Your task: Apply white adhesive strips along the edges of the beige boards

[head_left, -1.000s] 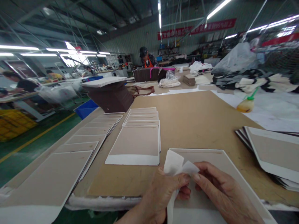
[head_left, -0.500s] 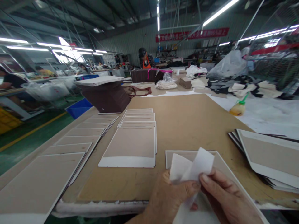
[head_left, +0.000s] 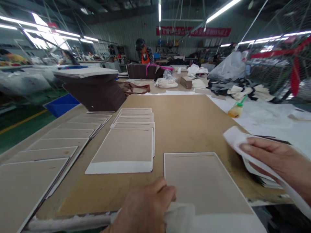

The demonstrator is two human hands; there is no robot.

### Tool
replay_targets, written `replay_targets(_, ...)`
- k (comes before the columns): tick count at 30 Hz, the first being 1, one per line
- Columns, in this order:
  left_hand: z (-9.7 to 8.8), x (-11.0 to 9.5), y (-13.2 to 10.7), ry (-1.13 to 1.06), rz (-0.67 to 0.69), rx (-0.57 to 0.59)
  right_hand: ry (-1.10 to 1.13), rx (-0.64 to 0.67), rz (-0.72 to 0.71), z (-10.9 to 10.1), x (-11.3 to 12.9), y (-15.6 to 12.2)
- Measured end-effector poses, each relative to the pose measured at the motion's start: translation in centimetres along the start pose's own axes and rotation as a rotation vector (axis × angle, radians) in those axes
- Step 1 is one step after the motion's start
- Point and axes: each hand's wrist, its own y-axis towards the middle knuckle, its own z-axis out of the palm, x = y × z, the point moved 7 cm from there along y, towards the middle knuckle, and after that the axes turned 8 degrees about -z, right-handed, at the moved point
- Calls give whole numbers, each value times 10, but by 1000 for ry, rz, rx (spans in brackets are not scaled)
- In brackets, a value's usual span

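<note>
My left hand, fingers curled closed, is at the near edge of a beige panel with white borders. A thin, translucent white strip hangs from its grip over the panel's lower left corner. Off to the right, my right hand pinches a long white strip, perhaps several layers, between thumb and fingers. That strip bends down toward the lower right edge of the view. Below this hand, partly hidden, lies a pile of similar panels.
Overlapping panels run in rows on the left of the brown table. A tall dark stack stands behind them. A bottle with a green spout sits at right, before dark scraps. A co-worker stands far back.
My hands, together over the panel before, have moved apart. The right one carried white strip material to the right; the left went down and left with a thin strip. The view has shifted right.
</note>
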Motion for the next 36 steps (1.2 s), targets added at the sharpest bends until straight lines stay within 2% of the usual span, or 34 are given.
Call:
replay_targets(3,22,-7,19,250,60,-23,46,379,80,44,0,5)
replay_targets(5,33,-11,29,342,124,-83,51,614,8,69,7,8)
replay_targets(7,38,-10,34,383,153,-151,-34,754,-129,87,17,11)
replay_targets(10,39,-4,38,360,165,-185,-166,728,-280,103,32,22)
replay_targets(12,37,0,40,303,179,-178,-139,743,-272,115,37,24)
replay_targets(16,33,7,43,243,156,-200,-14,933,-201,147,38,19)
replay_targets(20,35,3,38,288,255,-241,-213,907,-276,166,33,30)
replay_targets(23,36,1,33,308,306,-285,-331,861,-311,173,32,39)
replay_targets(27,35,2,32,311,307,-301,-370,841,-343,176,35,45)
replay_targets(36,39,11,39,235,182,-219,-420,833,-383,182,41,51)
